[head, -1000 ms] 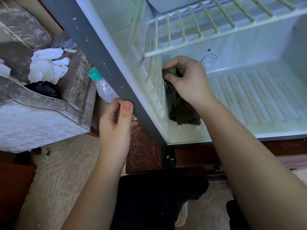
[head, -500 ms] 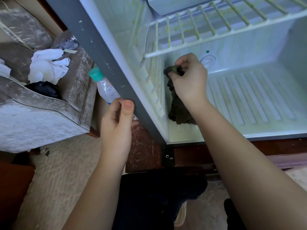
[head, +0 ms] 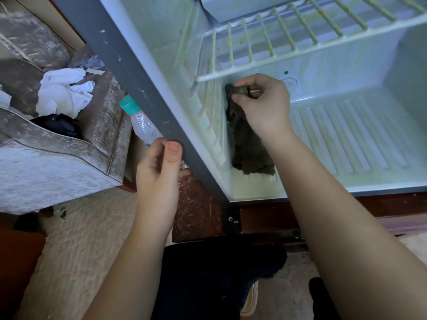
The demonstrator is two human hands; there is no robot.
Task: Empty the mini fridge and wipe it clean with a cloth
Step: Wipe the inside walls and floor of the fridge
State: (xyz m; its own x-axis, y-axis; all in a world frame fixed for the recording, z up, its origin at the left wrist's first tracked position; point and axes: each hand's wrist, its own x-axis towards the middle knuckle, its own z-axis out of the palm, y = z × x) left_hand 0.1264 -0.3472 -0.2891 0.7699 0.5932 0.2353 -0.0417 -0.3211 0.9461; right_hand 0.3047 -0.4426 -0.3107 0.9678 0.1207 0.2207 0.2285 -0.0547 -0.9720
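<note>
The open mini fridge (head: 346, 144) fills the upper right, its white inside streaked with yellow-green grime. A white wire shelf (head: 288, 42) spans the top of the compartment. My right hand (head: 263, 105) is inside, below the shelf, pinching the top of a dark brown cloth (head: 249, 148) that hangs against the ribbed left inner wall. My left hand (head: 161, 172) grips the fridge's grey front left edge (head: 138, 72), thumb on the front face and fingers curled behind it.
A clear plastic bottle with a teal cap (head: 141, 121) stands just left of the fridge edge. A grey worn armchair (head: 57, 153) with white and dark clothes (head: 62, 91) is at left. Beige carpet lies below, a dark wooden base under the fridge.
My right hand has lifted the cloth's top a little higher up the left inner wall, nearer the wire shelf. My left hand keeps its grip on the fridge edge.
</note>
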